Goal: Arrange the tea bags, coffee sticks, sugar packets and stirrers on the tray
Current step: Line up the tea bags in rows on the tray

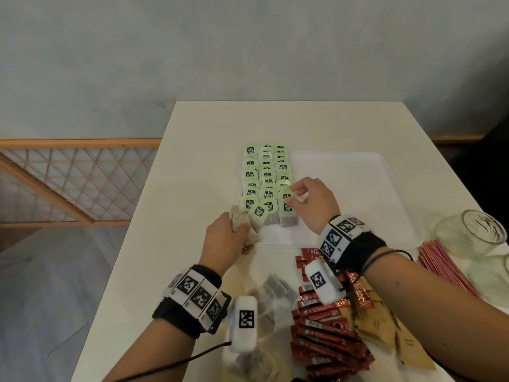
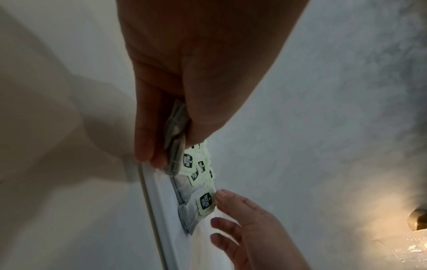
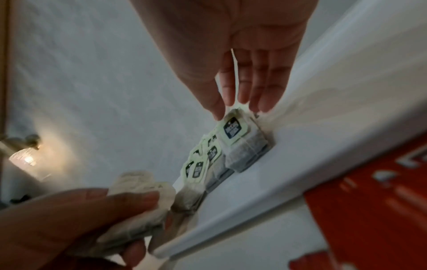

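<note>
Head: left hand (image 1: 224, 238) grips tea bags (image 1: 239, 220).

— Left hand (image 2: 175, 102)?
— Gripping folded tea bags (image 2: 176, 127) over the tray (image 2: 159, 201) rim.
— Right hand (image 2: 249, 228)?
— Fingertips (image 2: 223, 196) touching a green tag (image 2: 206, 201) in the rows.
</note>
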{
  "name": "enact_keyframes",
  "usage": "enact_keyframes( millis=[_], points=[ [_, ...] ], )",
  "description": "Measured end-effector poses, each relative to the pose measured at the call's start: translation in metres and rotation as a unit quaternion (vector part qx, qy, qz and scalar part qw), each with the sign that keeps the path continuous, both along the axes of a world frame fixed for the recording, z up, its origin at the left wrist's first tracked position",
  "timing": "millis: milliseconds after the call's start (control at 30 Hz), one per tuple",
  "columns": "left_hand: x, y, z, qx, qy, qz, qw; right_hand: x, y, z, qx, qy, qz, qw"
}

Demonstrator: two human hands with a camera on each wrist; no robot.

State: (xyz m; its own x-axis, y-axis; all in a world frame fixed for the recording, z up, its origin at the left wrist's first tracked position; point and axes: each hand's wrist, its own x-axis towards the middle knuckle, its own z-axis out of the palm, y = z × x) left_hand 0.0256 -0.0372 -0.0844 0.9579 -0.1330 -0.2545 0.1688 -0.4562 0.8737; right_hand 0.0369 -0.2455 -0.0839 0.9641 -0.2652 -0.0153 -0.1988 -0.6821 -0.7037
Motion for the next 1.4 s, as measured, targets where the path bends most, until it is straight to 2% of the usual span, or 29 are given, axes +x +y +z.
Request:
enact_keyframes(
  millis=[100, 200, 267, 433, 567, 700, 867, 967, 1033, 1133, 1233, 1300, 1400],
  points=[
    [0.000, 0.003, -0.001, -0.007, 0.012, -0.009, 1.000, 0.003, 0.014, 0.007, -0.035, -0.026, 0.063, 0.997],
    [-0.002, 0.002, 0.001, -0.012, 0.040, -0.023, 0.999, 0.011, 0.030, 0.010, -0.119, 0.029, 0.125, 0.985],
    [-0.004, 0.001, 0.002, -0.020, 0.067, -0.024, 0.997, 0.017, 0.036, 0.010, -0.178, 0.070, 0.133, 0.972],
    [-0.003, -0.001, 0.004, -0.033, 0.095, -0.033, 0.994, 0.027, 0.046, 0.005, -0.194, 0.082, 0.149, 0.966],
    [0.000, -0.002, 0.002, -0.035, 0.097, -0.036, 0.994, 0.037, 0.055, 0.009, -0.176, 0.041, 0.162, 0.970],
    [0.002, 0.001, 0.000, -0.062, 0.103, -0.023, 0.993, 0.045, 0.054, 0.012, -0.167, 0.066, 0.171, 0.969],
    [0.002, 0.006, 0.010, -0.212, 0.157, 0.011, 0.964, 0.025, 0.043, 0.022, -0.045, 0.000, 0.127, 0.991],
    [0.001, 0.001, 0.017, -0.285, 0.188, 0.010, 0.940, 0.007, 0.039, 0.025, 0.014, 0.021, 0.139, 0.990],
    [-0.001, -0.003, 0.021, -0.298, 0.178, -0.017, 0.938, -0.004, 0.037, 0.025, 0.035, 0.045, 0.149, 0.987],
    [-0.005, -0.010, 0.027, -0.268, 0.137, -0.035, 0.953, -0.013, 0.030, 0.030, 0.057, 0.027, 0.131, 0.989],
    [-0.008, -0.015, 0.032, -0.181, 0.040, 0.011, 0.983, -0.019, 0.017, 0.041, 0.089, -0.013, 0.064, 0.994],
    [-0.012, -0.018, 0.036, -0.123, -0.026, 0.032, 0.992, -0.024, 0.008, 0.044, 0.110, -0.028, 0.019, 0.993],
    [-0.025, -0.028, 0.044, -0.057, -0.083, -0.004, 0.995, -0.036, 0.007, 0.044, 0.117, -0.021, -0.004, 0.993]
  ],
)
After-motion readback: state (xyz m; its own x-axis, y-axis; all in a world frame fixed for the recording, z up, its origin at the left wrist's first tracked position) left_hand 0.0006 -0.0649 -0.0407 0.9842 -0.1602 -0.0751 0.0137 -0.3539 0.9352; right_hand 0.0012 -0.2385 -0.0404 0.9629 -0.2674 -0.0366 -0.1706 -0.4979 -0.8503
